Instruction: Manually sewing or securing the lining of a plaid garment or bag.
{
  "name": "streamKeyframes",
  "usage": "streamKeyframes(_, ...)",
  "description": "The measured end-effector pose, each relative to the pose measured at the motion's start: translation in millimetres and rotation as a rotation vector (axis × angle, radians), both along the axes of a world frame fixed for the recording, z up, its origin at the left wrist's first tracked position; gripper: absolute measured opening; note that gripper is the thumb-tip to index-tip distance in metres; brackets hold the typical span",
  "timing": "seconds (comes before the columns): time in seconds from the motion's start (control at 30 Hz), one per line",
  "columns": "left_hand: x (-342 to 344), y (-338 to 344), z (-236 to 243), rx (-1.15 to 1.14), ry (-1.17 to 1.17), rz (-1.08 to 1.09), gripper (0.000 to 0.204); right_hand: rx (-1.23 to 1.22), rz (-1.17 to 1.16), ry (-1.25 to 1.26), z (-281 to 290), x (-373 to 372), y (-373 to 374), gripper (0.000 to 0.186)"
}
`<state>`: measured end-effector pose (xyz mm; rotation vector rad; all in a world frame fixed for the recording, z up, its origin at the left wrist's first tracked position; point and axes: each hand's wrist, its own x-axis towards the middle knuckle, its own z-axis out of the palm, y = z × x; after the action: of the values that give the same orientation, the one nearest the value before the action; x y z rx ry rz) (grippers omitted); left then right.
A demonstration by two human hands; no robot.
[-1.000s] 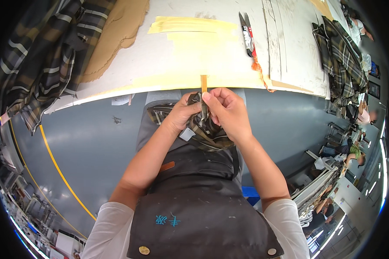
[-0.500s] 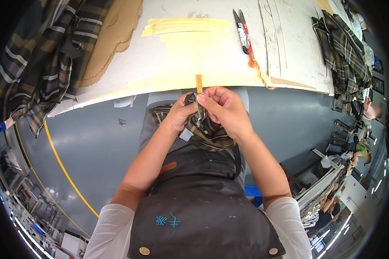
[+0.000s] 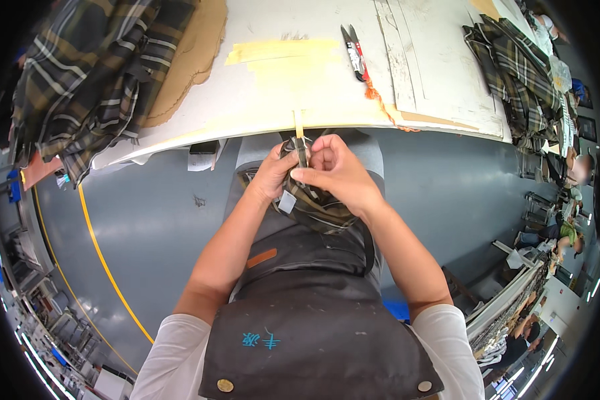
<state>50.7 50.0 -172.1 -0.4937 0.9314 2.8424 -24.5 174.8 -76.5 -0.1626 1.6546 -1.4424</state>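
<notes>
Left hand (image 3: 272, 175) and right hand (image 3: 345, 176) grasp plaid cloth (image 3: 319, 212), partly hiding it; snips (image 3: 356, 59) lie beyond; far-left checked fabric (image 3: 90, 77) is cut off.

- Bare left hand (image 3: 271, 177) gripping bunched brown-and-black plaid cloth (image 3: 323, 213) near the flat white worktable (image 3: 447, 87)
- Bare right hand (image 3: 345, 177), thumb against the same cloth
- Red-and-black metal snips (image 3: 357, 59) with stringy orange tassel (image 3: 373, 93), lying on the worktable

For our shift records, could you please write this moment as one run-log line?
left hand: holding plaid cloth; right hand: touching same cloth; snips: lying on white table; fabric pile: table's left side
</notes>
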Motion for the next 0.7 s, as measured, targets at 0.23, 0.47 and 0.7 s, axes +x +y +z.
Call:
streamKeyframes(0.23,24.4,1.0,28.1,-0.368,0.085,-0.027,0.022,0.056,0.078,0.354,-3.2,47.8,37.5,0.02)
streamKeyframes(0.47,80.1,17.7,90.2,-0.453,0.011,0.143,0.029,0.05,0.225,0.641,54.9,66.2,83.2,0.015)
streamKeyframes(0.7,95.6,19.8,161.6,-0.49,-0.098,-0.332,0.015,-0.087,0.296,0.916,102.4,58.5,104.1,0.023)
